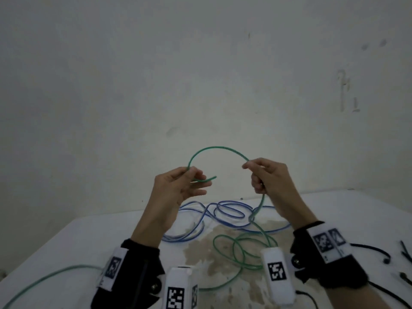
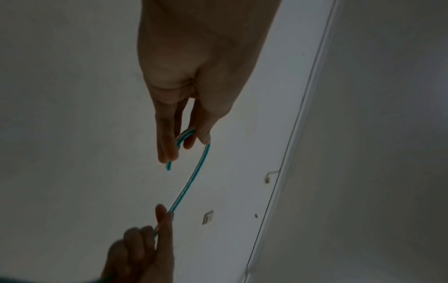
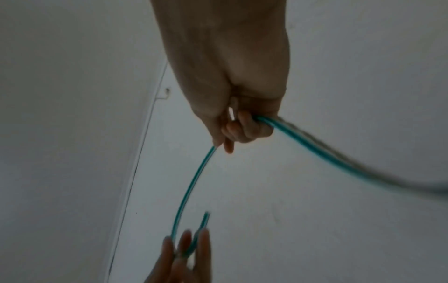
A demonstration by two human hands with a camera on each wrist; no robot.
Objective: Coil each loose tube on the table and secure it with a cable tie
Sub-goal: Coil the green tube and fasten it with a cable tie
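A green tube [image 1: 217,148] arches in the air between both hands above the table. My left hand [image 1: 189,182] pinches it close to its free end, which sticks out to the right [image 2: 168,166]. My right hand [image 1: 259,175] grips the tube further along [image 3: 264,120], fingers curled round it. From there the tube drops to the white table [image 1: 66,246] and lies in loose loops [image 1: 236,248], one strand running off to the left. A blue tube [image 1: 229,210] lies tangled behind it.
Black cable ties [image 1: 404,253] lie at the table's right edge, beside a thin black cord [image 1: 376,250]. A brownish stain [image 1: 209,248] marks the middle of the table. A pale wall rises right behind the table.
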